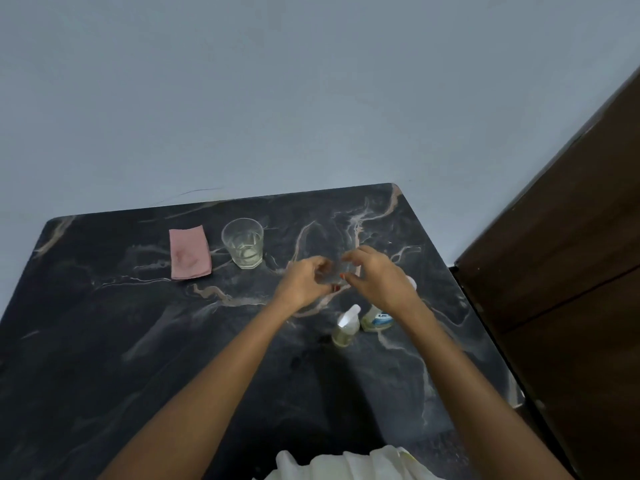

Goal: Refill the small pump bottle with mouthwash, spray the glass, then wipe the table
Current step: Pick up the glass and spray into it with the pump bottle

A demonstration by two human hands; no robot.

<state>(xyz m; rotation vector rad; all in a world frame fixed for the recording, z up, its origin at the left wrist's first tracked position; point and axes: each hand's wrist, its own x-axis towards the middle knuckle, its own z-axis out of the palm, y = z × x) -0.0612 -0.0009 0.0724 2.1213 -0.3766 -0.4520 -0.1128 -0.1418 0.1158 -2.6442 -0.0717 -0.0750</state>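
Head view: left hand [304, 278] and right hand [374, 271] meet mid-frame, both pinching a small clear item [341, 273], blurred, probably a cap being worked. Small white-topped pump bottle [345, 328] stands just below on the dark marble bench [138, 341], within reach.

One table [104, 341], one pink cloth [189, 252], one glass [243, 247], two bottles, white-capped bottle [344, 329] and labelled bottle [377, 318], one small clear item [337, 271], two hands, left hand [304, 282], right hand [377, 275]
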